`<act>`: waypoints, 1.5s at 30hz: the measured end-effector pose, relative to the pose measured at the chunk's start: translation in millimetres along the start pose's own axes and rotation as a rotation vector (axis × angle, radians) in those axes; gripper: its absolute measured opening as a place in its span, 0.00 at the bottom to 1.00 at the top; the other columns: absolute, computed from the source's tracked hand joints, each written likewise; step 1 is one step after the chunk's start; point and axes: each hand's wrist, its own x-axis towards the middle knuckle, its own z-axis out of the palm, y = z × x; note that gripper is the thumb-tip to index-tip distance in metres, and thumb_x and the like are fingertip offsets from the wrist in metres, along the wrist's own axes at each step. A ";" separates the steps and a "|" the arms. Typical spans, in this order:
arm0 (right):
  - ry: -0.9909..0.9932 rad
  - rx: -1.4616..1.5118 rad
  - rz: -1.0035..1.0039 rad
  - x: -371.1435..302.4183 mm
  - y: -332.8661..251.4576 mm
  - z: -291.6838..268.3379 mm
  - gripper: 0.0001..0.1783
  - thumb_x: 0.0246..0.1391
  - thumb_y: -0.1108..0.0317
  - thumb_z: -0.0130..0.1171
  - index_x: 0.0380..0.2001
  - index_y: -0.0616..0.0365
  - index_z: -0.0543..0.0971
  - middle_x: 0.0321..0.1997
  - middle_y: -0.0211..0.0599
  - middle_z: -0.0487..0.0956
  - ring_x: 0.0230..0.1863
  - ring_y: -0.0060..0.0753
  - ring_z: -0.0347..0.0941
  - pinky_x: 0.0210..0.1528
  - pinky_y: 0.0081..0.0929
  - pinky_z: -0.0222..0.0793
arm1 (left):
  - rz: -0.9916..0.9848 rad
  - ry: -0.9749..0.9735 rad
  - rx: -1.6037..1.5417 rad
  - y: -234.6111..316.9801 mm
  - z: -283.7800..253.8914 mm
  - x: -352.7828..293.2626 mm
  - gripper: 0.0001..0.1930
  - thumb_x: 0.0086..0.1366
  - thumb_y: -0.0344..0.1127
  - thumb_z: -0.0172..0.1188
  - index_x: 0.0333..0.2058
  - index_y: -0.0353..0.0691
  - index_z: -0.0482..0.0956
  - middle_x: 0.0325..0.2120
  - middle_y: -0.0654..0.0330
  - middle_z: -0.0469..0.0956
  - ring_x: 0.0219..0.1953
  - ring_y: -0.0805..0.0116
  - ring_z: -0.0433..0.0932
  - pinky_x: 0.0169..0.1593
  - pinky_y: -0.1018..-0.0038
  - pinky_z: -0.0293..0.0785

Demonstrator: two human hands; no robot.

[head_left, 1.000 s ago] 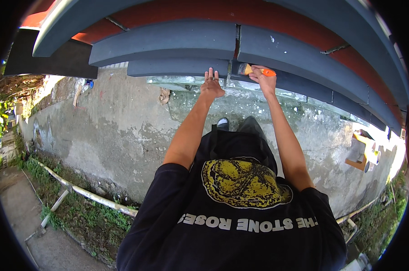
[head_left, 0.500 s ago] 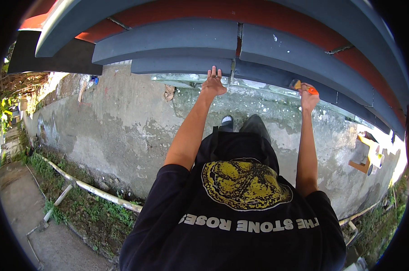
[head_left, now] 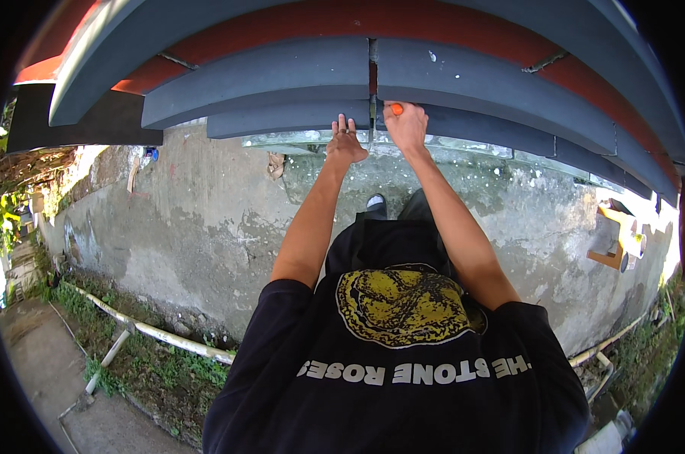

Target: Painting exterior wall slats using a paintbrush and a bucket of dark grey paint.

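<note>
My right hand (head_left: 407,129) grips a paintbrush by its orange handle (head_left: 397,109), just right of the narrow vertical gap (head_left: 373,64) between the grey boards. The hand and the board's edge hide the bristles. Flat against the lower left grey board (head_left: 282,116) rests my left hand (head_left: 345,144), fingers stretched out and holding nothing. To the right of the gap, the lower board (head_left: 494,130) is a darker grey than its left neighbour. Above it runs another grey board (head_left: 494,72) with a few white specks.
Red strips (head_left: 282,36) show between the tiers of boards. A pale ledge (head_left: 471,145) spattered with white runs below them. Patchy concrete ground (head_left: 183,212) lies underfoot. An open cardboard box (head_left: 611,238) stands at right; a white pipe (head_left: 153,321) crosses the greenery at left.
My right hand has moved left with the paintbrush, from farther along the lower right board to beside the gap. My left hand stays on its board. The view has shifted slightly.
</note>
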 end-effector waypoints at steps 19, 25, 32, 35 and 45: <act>0.487 -0.392 0.204 16.3 124.6 -117.2 0.08 0.42 0.68 0.61 0.28 0.58 0.80 0.31 0.51 0.79 0.35 0.59 0.76 0.38 0.48 0.72 | 0.052 -0.001 -0.013 0.7 -4.4 -15.7 0.48 0.56 0.52 0.51 0.68 0.37 0.36 0.69 0.45 0.30 0.70 0.46 0.34 0.70 0.64 0.42; 0.080 0.016 -0.045 -20.5 23.7 2.2 0.07 0.45 0.70 0.59 0.30 0.53 0.82 0.33 0.43 0.79 0.34 0.53 0.77 0.39 0.43 0.73 | 0.070 0.021 -0.016 2.3 -5.5 -11.8 0.49 0.55 0.52 0.52 0.68 0.38 0.36 0.69 0.46 0.30 0.70 0.47 0.34 0.70 0.64 0.42; -0.017 0.403 0.184 -25.5 46.4 -24.9 0.05 0.44 0.71 0.58 0.26 0.58 0.81 0.25 0.42 0.79 0.30 0.48 0.77 0.36 0.35 0.71 | 0.056 0.108 -0.154 -8.3 4.3 -23.4 0.50 0.54 0.46 0.57 0.68 0.45 0.36 0.70 0.55 0.28 0.71 0.54 0.36 0.65 0.64 0.59; 0.098 0.329 0.164 -29.9 76.3 -52.5 0.06 0.43 0.72 0.58 0.27 0.59 0.81 0.26 0.43 0.80 0.30 0.43 0.78 0.37 0.31 0.71 | 0.053 0.060 -0.151 -7.0 -1.9 -22.8 0.49 0.54 0.46 0.57 0.68 0.45 0.36 0.69 0.55 0.28 0.71 0.54 0.35 0.65 0.63 0.60; 0.009 0.376 0.200 -33.7 21.9 -12.6 0.05 0.47 0.72 0.60 0.28 0.61 0.82 0.24 0.31 0.80 0.26 0.18 0.73 0.32 0.21 0.68 | 0.061 0.098 -0.160 -3.5 0.1 -22.8 0.48 0.55 0.45 0.56 0.68 0.46 0.36 0.70 0.56 0.28 0.71 0.56 0.34 0.64 0.63 0.61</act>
